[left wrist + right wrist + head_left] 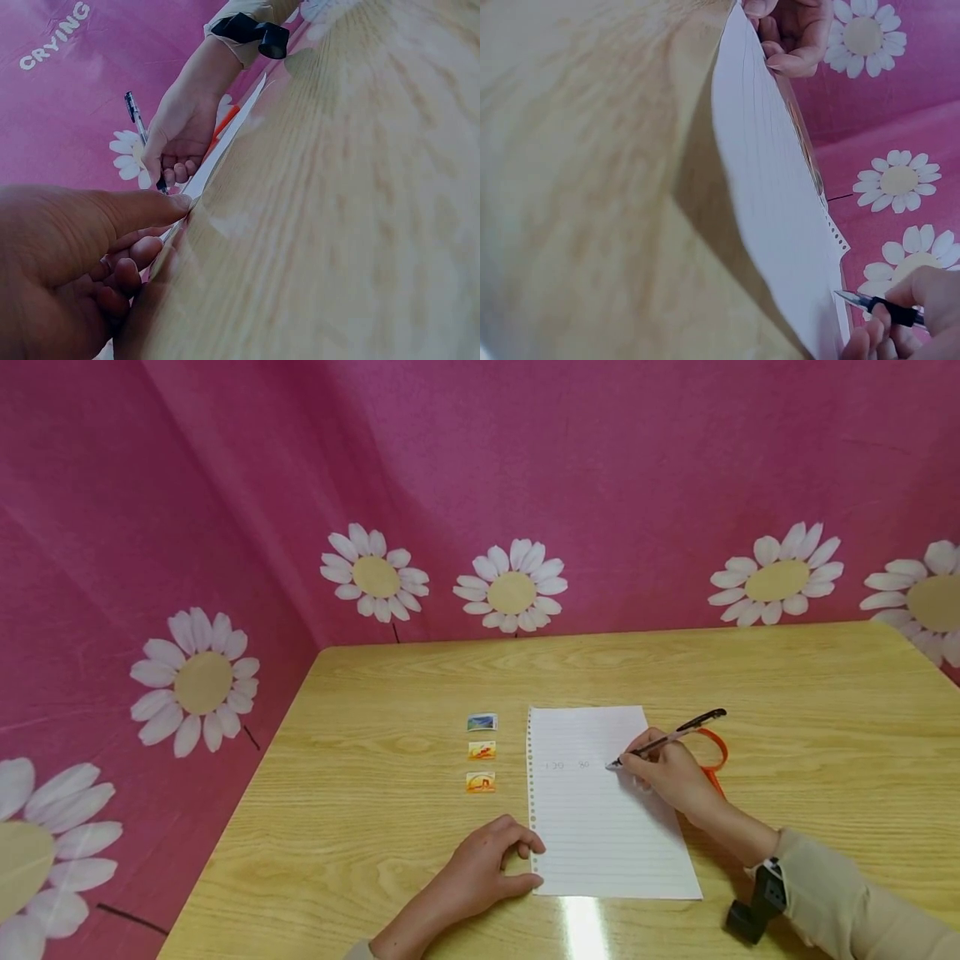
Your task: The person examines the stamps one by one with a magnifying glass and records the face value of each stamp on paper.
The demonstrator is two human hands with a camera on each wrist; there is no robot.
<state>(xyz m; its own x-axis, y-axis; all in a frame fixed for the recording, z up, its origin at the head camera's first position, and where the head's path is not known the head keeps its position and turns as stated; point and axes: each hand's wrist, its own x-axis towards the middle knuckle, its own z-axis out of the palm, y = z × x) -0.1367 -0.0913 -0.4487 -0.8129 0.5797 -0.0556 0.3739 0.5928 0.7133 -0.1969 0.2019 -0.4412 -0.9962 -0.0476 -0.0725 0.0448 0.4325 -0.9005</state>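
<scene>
My right hand [675, 781] pinches a black-and-clear pen [667, 741], its tip touching a sheet of lined paper [607, 835] near the upper middle. Faint handwritten numbers, seemingly 130 and 80, stand left of the tip. In the right wrist view the pen's metal point meets the paper. My left hand [487, 868] rests at the sheet's perforated left edge; its thumb and forefinger touch that edge, and the other fingers are loosely bent. Left of the paper, three small stamp-like pictures lie in a column: a blue-green one [482, 722] and two orange-yellow ones [482, 750].
An orange loop [722, 752], like a scissors handle, lies partly hidden behind my right hand. The wooden table [360, 760] reaches to a pink curtain [600, 460] with large daisies. A black wrist device [767, 893] sits on the right wrist.
</scene>
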